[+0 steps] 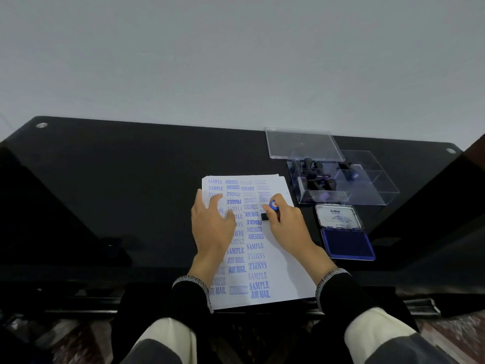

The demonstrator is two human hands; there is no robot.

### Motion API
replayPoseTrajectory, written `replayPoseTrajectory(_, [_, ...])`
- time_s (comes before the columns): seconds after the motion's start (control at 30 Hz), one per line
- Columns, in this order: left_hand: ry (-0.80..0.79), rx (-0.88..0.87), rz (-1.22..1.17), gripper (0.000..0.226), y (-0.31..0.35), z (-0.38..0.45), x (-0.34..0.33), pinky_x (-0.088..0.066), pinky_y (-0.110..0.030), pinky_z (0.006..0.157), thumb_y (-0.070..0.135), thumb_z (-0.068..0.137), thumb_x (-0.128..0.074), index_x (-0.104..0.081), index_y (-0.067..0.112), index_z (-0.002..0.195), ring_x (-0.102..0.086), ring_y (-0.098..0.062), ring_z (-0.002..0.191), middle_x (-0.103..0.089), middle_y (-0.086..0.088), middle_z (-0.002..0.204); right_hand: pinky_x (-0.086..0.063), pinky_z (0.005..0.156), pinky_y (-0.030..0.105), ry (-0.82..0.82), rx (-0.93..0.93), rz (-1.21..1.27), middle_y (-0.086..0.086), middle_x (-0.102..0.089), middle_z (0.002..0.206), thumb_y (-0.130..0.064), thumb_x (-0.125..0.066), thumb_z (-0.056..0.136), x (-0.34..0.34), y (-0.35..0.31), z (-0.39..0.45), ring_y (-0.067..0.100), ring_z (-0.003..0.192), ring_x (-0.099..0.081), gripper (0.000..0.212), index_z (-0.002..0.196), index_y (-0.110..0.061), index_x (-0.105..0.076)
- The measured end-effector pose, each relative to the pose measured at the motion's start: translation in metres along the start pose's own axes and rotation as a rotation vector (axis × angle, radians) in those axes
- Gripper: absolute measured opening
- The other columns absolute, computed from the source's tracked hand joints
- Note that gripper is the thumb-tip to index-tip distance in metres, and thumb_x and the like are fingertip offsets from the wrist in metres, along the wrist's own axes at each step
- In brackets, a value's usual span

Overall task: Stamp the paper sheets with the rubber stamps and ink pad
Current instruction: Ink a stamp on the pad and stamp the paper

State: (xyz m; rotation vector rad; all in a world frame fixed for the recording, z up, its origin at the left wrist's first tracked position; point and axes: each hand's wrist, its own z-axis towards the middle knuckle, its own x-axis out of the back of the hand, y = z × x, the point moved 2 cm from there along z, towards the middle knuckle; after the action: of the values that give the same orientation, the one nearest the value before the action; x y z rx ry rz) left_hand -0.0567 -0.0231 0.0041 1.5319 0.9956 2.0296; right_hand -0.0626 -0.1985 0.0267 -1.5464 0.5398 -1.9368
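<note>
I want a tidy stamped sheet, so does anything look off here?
Yes. On the top paper sheet, several blue imprints, such as SAMPLE lines, are upside down, some faint, and rows crowd unevenly. The right hand grips a rubber stamp on it.

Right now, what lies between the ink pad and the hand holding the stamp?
In the head view, only bare paper and a strip of black table lie between the right hand, gripping the stamp, and the ink pad.

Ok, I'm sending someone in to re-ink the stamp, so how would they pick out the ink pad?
On the black desk, look right of the stamped paper sheet, past the right hand. In front of the clear plastic box of stamps lies the ink pad. It is the only flat hinged case there, open, with a dark blue pad and a labelled lid folded back.
</note>
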Motion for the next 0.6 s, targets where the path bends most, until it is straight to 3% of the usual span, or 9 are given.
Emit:
replayPoseTrajectory(0.1, [-0.06,-0.003,0.153,0.059,-0.002,0.01,0.006,-0.029,-0.04,0.11,0.042,0.087,-0.063,-0.043,0.025,0.141,-0.032,-0.024,0.136,-0.019,-0.007,0.158,-0.027,0.046,0.022,-0.006,-0.004,0.011,-0.009,-0.04,0.056,-0.024,-0.049,0.099,0.001,-0.001,0.0,0.012,0.047,-0.037,0.019,0.086,-0.012,-0.04])
replayPoseTrajectory(0.23, [-0.058,-0.067,0.323,0.066,-0.013,0.018,0.01,-0.02,-0.043,0.105,0.059,0.084,-0.057,-0.044,0.028,0.139,-0.036,-0.019,0.129,-0.031,-0.001,0.152,-0.033,0.045,0.018,0.018,0.007,0.055,-0.012,-0.039,0.057,-0.019,-0.05,0.098,0.001,-0.003,-0.007,0.004,0.053,-0.048,0.017,0.086,-0.012,-0.041])
replayPoseTrajectory(0.6, [-0.024,-0.143,0.422,0.07,-0.022,0.017,0.008,-0.022,-0.043,0.101,0.066,0.083,-0.051,-0.046,0.02,0.135,-0.039,-0.019,0.123,-0.037,0.002,0.146,-0.027,0.047,0.021,-0.097,-0.063,0.041,-0.005,-0.04,0.057,-0.024,-0.047,0.1,0.004,-0.003,0.014,0.01,0.048,-0.033,0.021,0.084,-0.013,-0.037])
